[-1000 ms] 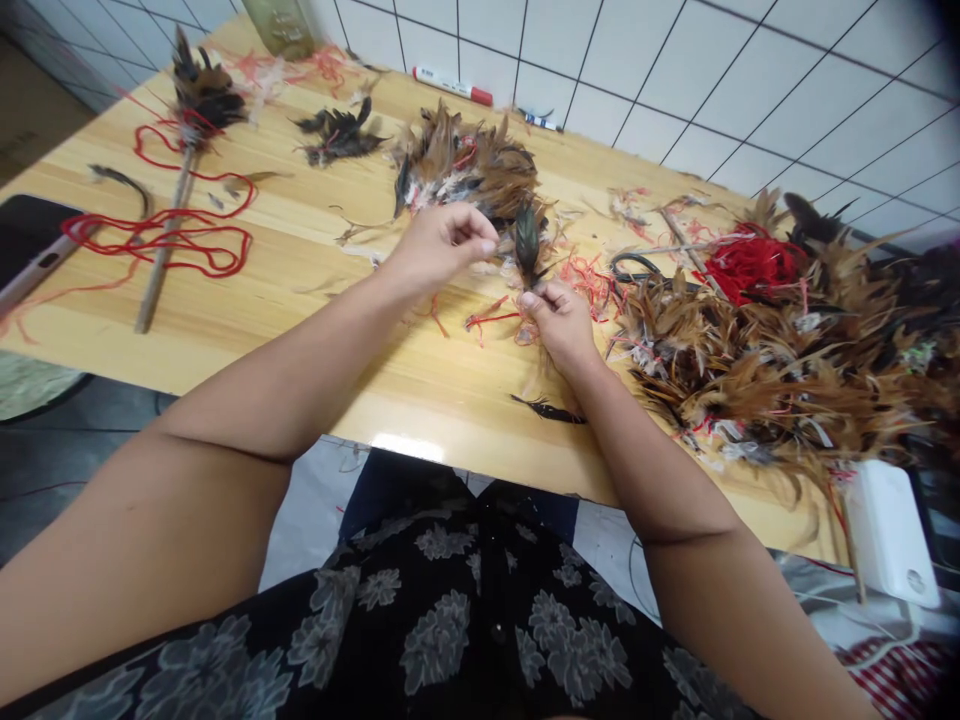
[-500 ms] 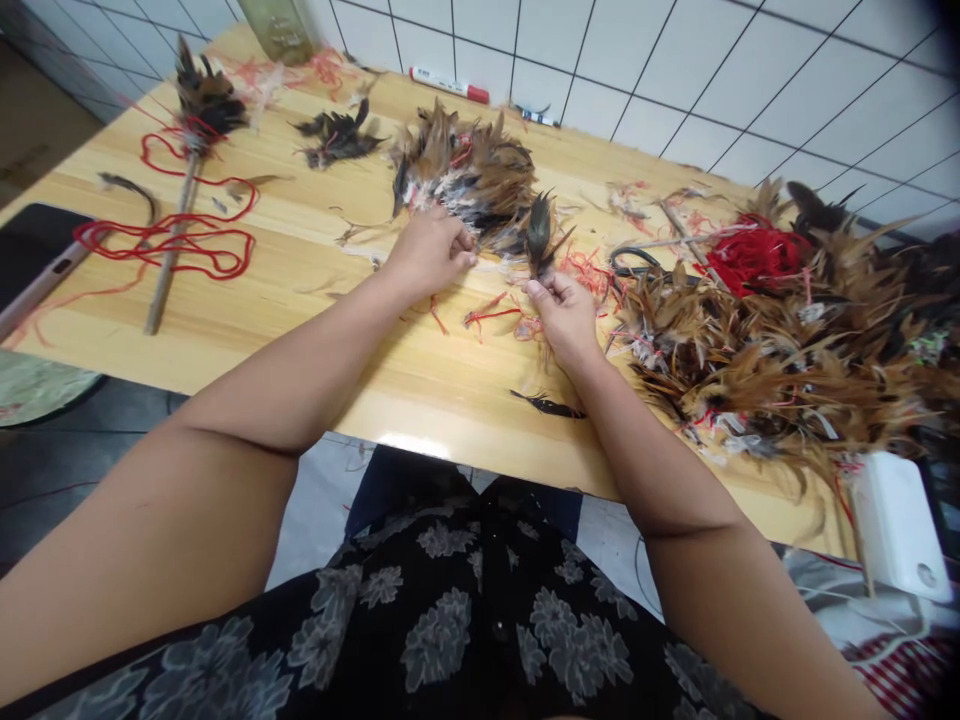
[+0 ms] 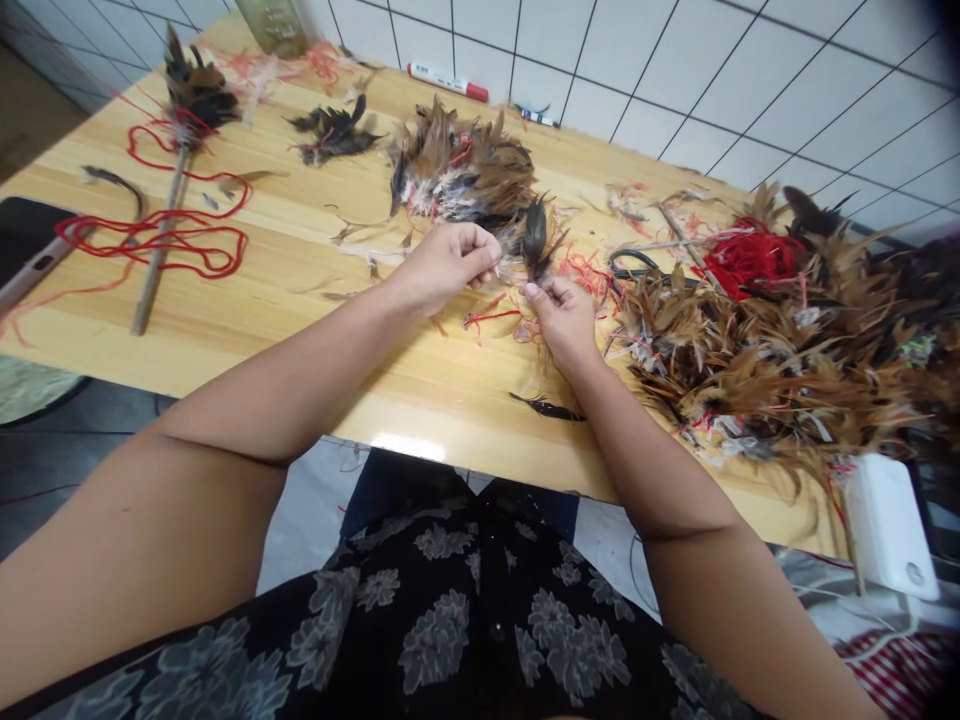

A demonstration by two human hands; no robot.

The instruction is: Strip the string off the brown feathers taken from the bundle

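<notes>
My right hand (image 3: 564, 312) is closed in a pinch round the base of a small bunch of dark feathers (image 3: 535, 232), which stands up from the fingertips. Just left of it, my left hand (image 3: 459, 260) is also pinched, with a tiny pale bit at its fingertips that is too small to name. A narrow gap separates the two hands. Behind them lies a heap of brown feathers (image 3: 469, 165) with whitish bases. Short red string scraps (image 3: 491, 315) are scattered below the fingers.
At left, a stick topped with dark feathers (image 3: 159, 255) lies under looped red cord (image 3: 214, 250), near a phone (image 3: 34, 250). A large brown feather pile (image 3: 750, 360) and a red string bundle (image 3: 757, 258) fill the right. A marker (image 3: 448, 82) rests by the tiled wall.
My left hand has moved right, from the base of the brown feather heap to beside my right hand. My right hand stays nearly in place with the dark feathers.
</notes>
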